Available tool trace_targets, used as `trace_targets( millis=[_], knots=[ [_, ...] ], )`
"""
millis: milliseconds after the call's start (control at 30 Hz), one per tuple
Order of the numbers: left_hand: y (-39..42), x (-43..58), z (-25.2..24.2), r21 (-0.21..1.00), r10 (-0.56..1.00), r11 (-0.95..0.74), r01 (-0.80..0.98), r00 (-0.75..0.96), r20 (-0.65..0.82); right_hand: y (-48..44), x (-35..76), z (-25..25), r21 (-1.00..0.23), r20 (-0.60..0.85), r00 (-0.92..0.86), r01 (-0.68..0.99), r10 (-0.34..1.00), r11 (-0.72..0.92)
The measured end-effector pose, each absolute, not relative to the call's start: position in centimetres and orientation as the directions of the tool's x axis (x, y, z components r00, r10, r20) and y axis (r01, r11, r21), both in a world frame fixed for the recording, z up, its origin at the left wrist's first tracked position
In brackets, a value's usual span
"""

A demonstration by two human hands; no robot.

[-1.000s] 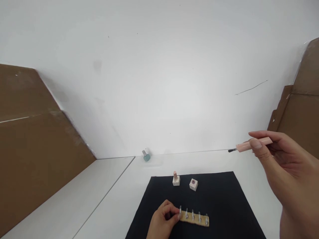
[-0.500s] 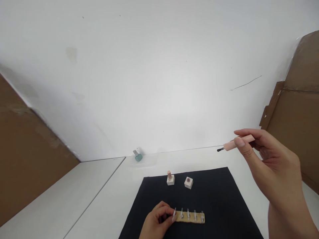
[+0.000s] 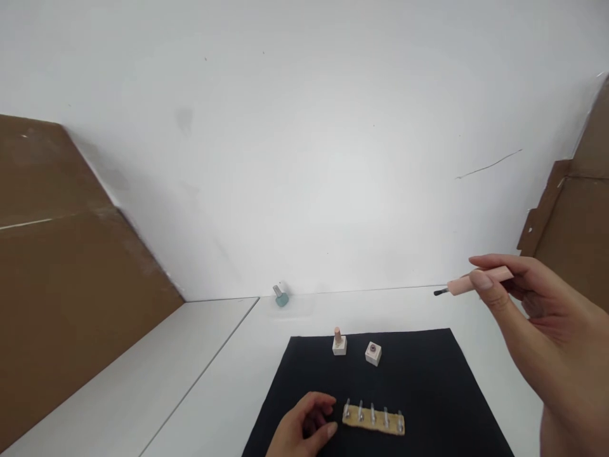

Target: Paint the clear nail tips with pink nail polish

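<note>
The left hand (image 3: 302,428) sits half-open and empty over a black cloth (image 3: 428,393), just beside a tan strip of clear false nails (image 3: 373,419) (nothing pinched). The right hand (image 3: 547,317) grips a pink polish brush (image 3: 478,284) in the air — a firm fingertip pinch keeps it level.

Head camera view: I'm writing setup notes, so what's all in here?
Wall: 1, white, across the back.
Table: 1, white, below the wall.
Cardboard panels: 2, brown, one left, one right.
Bottle: 1, teal with silver cap, at the table's back.
Mat: 1, black, on the table.
Cube with peg: 1, white with pink peg, on the mat.
Cube with dot: 1, white with purple dot, on the mat.
Strip: 1, tan, with five clear nail tips, on the mat.
Brush: 1, pink handle, dark bristles, in the right hand.
Left hand: 1, beside the strip.
Right hand: 1, raised above the table's right side.
</note>
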State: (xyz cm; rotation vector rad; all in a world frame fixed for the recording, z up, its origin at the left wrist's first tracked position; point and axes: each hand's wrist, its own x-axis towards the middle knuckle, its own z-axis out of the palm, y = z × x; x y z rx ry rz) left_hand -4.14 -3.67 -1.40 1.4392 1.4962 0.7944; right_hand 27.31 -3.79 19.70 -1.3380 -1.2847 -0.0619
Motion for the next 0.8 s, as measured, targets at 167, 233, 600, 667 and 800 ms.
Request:
trace_targets(
  millis=[167,233,600,667,800],
  knots=[
    [-3.1,-5.8,0.5,0.938,0.990,0.137,0.318,-0.075,-0.120,-3.9,27.5,19.7,-0.667,0.694,0.394,0.666,0.603,0.333],
    [-2.5,-4.7,2.2,0.933,0.993,0.100,0.347,-0.099,-0.070,-3.8,27.6,19.6,-0.673,0.689,0.383,0.654,0.615,0.346],
    [3.9,5.7,4.7,0.723,0.976,-0.144,0.676,0.219,-0.011,-2.9,28.1,18.6,-0.614,0.663,0.083,0.628,0.744,0.478],
    [4.5,6.1,4.2,0.692,0.975,-0.137,0.709,0.221,-0.033,-3.2,28.2,18.8,-0.620,0.686,0.125,0.617,0.717,0.485],
    [4.3,6.4,4.4,0.682,0.980,-0.113,0.723,0.196,-0.046,-3.5,28.4,19.2,-0.647,0.698,0.203,0.589,0.686,0.484]
  ],
)
